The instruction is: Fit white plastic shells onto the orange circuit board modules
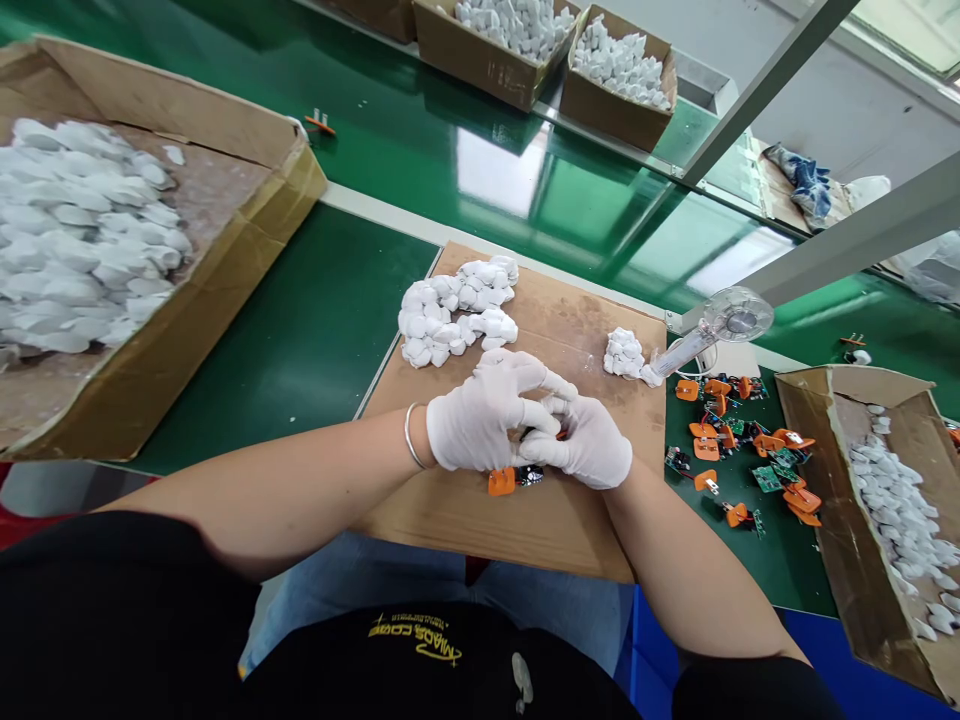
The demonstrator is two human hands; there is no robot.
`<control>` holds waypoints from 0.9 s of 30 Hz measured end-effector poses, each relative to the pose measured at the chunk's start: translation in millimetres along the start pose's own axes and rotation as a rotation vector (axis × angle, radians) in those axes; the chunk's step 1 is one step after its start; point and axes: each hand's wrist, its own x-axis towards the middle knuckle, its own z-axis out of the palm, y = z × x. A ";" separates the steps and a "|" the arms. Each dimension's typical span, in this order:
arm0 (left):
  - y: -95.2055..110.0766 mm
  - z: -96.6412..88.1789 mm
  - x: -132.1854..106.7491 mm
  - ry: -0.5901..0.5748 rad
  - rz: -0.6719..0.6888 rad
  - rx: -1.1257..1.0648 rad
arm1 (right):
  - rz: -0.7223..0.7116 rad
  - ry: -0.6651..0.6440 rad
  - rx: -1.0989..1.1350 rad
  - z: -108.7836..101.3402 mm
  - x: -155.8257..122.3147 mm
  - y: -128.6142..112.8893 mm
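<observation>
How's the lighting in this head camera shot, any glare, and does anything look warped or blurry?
In the head view, bright reflections glare off the glossy green workbench; the wide lens bends straight edges, stretching the cardboard box at the left; the gloved left hand and right hand look fairly sharp, with only soft shadows on the cardboard sheet.

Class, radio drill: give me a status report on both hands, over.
Left grip and right grip, white-gloved, meeting over small dark part, mostly hidden. Orange plastic plug piece with dark circuit board just below, on brown cardboard sheet. White plastic casings heaped ahead.
</observation>
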 end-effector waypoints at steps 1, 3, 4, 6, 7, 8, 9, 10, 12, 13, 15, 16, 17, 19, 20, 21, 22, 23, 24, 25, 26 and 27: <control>0.1 -0.5 0.2 0.000 -0.021 -0.016 | -0.017 -0.011 0.008 0.1 -0.1 -0.3; -0.1 -1.1 0.4 0.026 -0.048 -0.035 | -0.056 -0.047 0.045 -1.3 -0.2 -0.8; -0.6 -1.0 0.4 0.053 -0.050 -0.034 | -0.077 -0.057 0.077 -2.2 -0.4 -1.0; -2.1 -0.1 0.4 0.131 -0.028 -0.023 | -0.109 -0.041 0.154 -3.4 -1.0 -1.0; -2.9 0.6 0.4 0.163 -0.017 -0.017 | -0.112 -0.026 0.184 -3.4 -1.4 -0.8; -3.7 1.2 0.6 0.186 -0.010 -0.014 | -0.107 -0.014 0.207 -3.1 -1.9 -0.6; -4.3 1.6 0.8 0.202 -0.006 -0.013 | -0.094 -0.001 0.226 -2.5 -2.4 -0.3; -4.8 1.7 1.2 0.213 0.000 -0.015 | -0.075 0.013 0.238 -1.8 -2.8 0.0; -5.2 0.9 2.1 0.227 0.013 -0.022 | -0.045 0.046 0.247 -0.5 -3.1 -0.1; -5.3 -0.1 2.6 0.233 0.022 -0.029 | -0.039 0.053 0.246 -0.2 -2.9 -0.7; -5.2 -2.3 3.3 0.224 0.042 -0.056 | -0.035 0.013 0.243 -0.6 -2.0 -3.0; -5.1 -3.4 3.6 0.213 0.045 -0.070 | -0.036 -0.026 0.248 -1.4 -1.4 -4.5; -5.1 -4.4 3.8 0.201 0.043 -0.080 | -0.042 -0.059 0.265 -2.5 -0.7 -6.0; -5.1 -5.5 3.8 0.179 0.028 -0.083 | -0.069 -0.085 0.334 -5.2 0.7 -8.8; -5.1 -5.6 3.7 0.174 0.020 -0.079 | -0.079 -0.073 0.376 -6.4 1.2 -9.8; -5.0 -5.4 3.5 0.171 0.015 -0.076 | -0.089 -0.056 0.416 -7.3 1.6 -10.4; -4.8 -5.1 3.2 0.166 0.012 -0.079 | -0.098 -0.045 0.446 -7.7 1.9 -10.7; -4.5 -4.7 2.9 0.156 0.005 -0.083 | -0.104 -0.044 0.461 -7.6 2.0 -10.7; -4.2 -4.3 2.5 0.142 -0.007 -0.085 | -0.105 -0.049 0.463 -6.9 2.1 -10.4; -3.9 -3.9 2.0 0.127 -0.023 -0.078 | -0.107 -0.054 0.458 -5.8 2.2 -10.0; -3.8 -3.5 1.5 0.118 -0.038 -0.061 | -0.115 -0.054 0.450 -4.2 2.3 -9.5; -4.0 -3.1 0.9 0.120 -0.044 -0.035 | -0.119 -0.048 0.446 -2.4 2.4 -8.8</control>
